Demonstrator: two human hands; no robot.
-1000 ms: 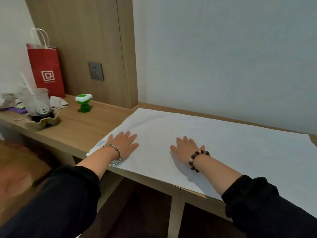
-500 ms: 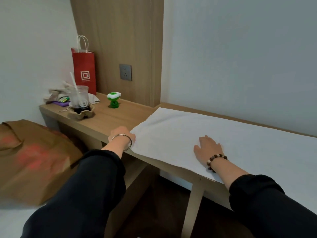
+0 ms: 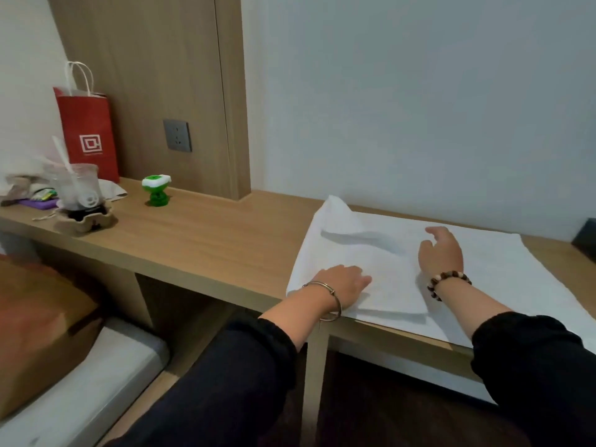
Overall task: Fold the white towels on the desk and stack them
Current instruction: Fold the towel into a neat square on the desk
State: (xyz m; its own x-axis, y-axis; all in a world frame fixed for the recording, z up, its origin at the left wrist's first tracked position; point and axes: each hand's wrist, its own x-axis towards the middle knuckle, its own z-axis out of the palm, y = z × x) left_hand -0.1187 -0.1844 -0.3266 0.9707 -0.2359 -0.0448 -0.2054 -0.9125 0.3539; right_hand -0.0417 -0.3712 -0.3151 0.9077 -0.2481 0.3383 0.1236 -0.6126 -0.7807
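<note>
Towel [image 3: 516, 269] lies white, left end folded over; my left hand [image 3: 342, 283] and right hand [image 3: 440, 253] rest open-fingered on it. Cup [image 3: 75, 188] sits in cardboard tray [image 3: 84, 219].

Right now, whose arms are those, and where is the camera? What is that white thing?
Those are a person's own two arms. The camera sits on their head and looks down, so you see what they see. A white towel lies on the wooden desk, its left end folded over. The left hand presses flat on that fold. The right hand rests on the towel, fingers relaxed. Neither hand grips anything. Farther left stand a red paper bag, a plastic cup and a small green object.
</note>
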